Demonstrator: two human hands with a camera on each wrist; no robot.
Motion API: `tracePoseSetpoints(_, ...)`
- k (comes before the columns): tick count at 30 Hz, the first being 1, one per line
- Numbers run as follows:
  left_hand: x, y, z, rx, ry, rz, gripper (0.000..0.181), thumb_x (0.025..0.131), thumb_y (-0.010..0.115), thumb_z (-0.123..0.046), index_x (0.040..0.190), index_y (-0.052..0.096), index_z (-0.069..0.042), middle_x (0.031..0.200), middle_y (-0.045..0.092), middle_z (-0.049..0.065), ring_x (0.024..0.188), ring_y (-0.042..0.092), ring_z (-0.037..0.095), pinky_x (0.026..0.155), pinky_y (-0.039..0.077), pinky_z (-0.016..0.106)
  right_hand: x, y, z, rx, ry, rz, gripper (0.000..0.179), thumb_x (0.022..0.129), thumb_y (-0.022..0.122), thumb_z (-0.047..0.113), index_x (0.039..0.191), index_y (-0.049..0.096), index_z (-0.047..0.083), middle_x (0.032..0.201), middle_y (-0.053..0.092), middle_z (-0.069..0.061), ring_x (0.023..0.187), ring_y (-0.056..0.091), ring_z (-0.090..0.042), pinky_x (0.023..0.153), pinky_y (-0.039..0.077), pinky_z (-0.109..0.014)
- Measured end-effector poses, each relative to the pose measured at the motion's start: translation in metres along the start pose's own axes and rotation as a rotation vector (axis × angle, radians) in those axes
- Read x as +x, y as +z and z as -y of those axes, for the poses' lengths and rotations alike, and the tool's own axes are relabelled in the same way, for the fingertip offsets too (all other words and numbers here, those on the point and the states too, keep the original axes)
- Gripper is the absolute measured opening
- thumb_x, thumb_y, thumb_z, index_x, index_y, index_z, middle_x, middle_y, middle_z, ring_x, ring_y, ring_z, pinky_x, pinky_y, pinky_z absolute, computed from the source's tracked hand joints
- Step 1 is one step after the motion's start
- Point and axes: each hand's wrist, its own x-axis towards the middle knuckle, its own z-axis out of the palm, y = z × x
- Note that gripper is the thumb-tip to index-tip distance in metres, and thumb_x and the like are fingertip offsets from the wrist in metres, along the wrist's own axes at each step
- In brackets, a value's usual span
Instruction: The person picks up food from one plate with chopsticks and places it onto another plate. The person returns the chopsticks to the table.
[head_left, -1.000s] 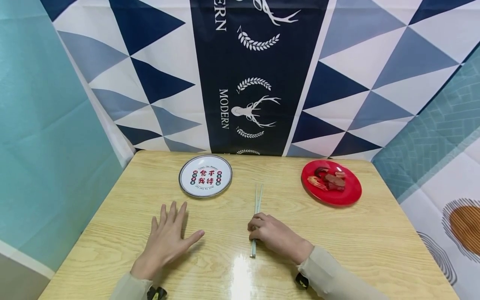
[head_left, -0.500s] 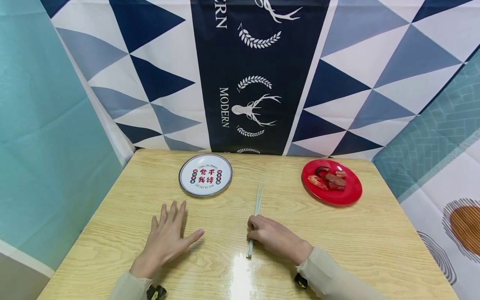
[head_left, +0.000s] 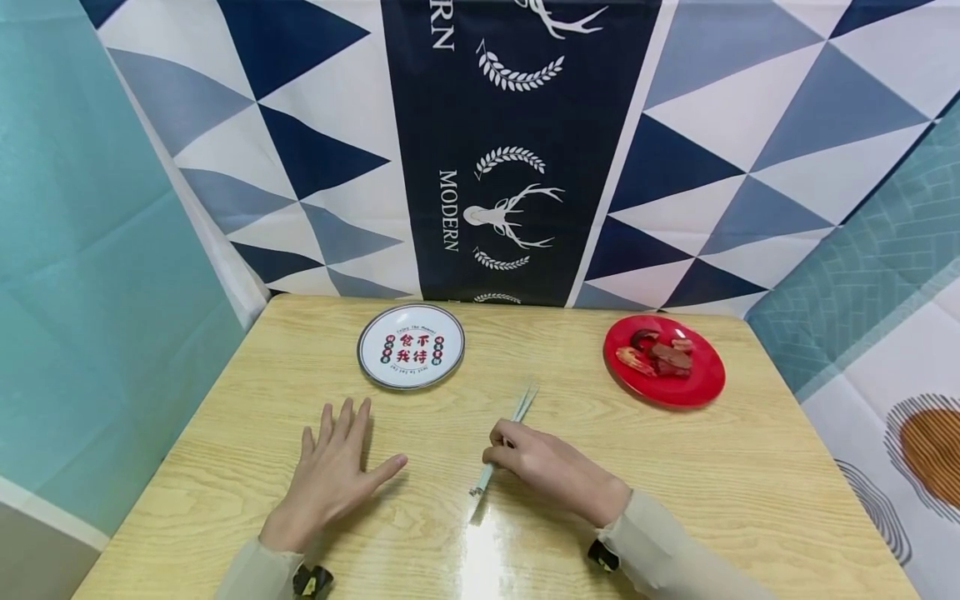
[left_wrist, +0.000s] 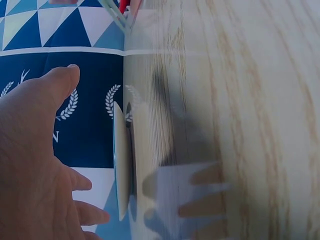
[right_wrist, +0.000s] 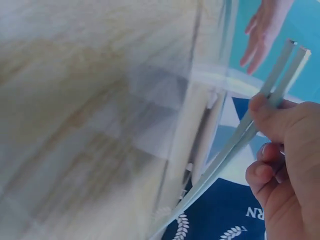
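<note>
Near the middle of the table, my right hand (head_left: 551, 467) pinches a pair of pale green chopsticks (right_wrist: 225, 153) between thumb and fingers. Their thick ends are raised off the tabletop, while their thin tips point away and slightly right in the head view. My left hand (head_left: 330, 479) is spread flat with its fingers apart, above or on the table at the left, holding nothing. Beyond it lies a white plate (head_left: 411, 375) with a dark rim and red printed characters. At the back right, a red plate (head_left: 697, 387) bears several food pieces (head_left: 667, 358), brown and orange.
The wooden table (head_left: 600, 533) ends at the back against a patterned cloth (head_left: 360, 208). A teal cloth wall (head_left: 90, 292) rises on the left, and another patterned cloth (head_left: 885, 375) on the right.
My right hand has closed its grip on the chopsticks and lifted them; their thick ends have swung left and their tips right. The left hand has stayed almost still.
</note>
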Motion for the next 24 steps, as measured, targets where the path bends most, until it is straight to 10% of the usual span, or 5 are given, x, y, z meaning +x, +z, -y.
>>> tracePoseSetpoints(4,0.001,-0.001,0.000,-0.002,0.018,-0.005,0.106,0.091,0.051,-0.079,0.164,0.021,-0.009,0.168,0.020,0.025,0.155,0.011,0.053,0.118,0.011,0.079,0.003,-0.007,-0.002,-0.281,-0.326,-0.143,0.020,0.109,0.050,0.012,0.121,0.066,0.009,0.107,0.058,0.002,0.093,0.058,-0.006,0.083,0.056,-0.018)
tracePoseSetpoints(16,0.003,0.000,-0.001,-0.058,0.174,-0.009,0.099,0.093,0.061,-0.068,0.163,0.025,-0.008,0.167,0.027,0.022,0.155,0.020,0.049,0.120,0.022,0.072,0.005,-0.054,0.009,-0.123,-0.253,-0.323,0.001,0.101,0.050,0.008,0.101,0.049,0.009,0.085,0.048,0.004,0.075,0.046,-0.002,0.066,0.045,-0.013)
tracePoseSetpoints(24,0.006,-0.002,-0.006,-0.041,0.317,-0.108,0.095,0.093,0.063,-0.066,0.160,0.033,-0.007,0.162,0.040,0.018,0.146,0.042,0.045,0.115,0.041,0.063,-0.005,-0.061,0.000,-0.111,-0.146,-0.472,0.030,0.113,0.035,0.031,0.102,0.045,0.005,0.078,0.043,0.004,0.061,0.040,0.001,0.051,0.039,-0.011)
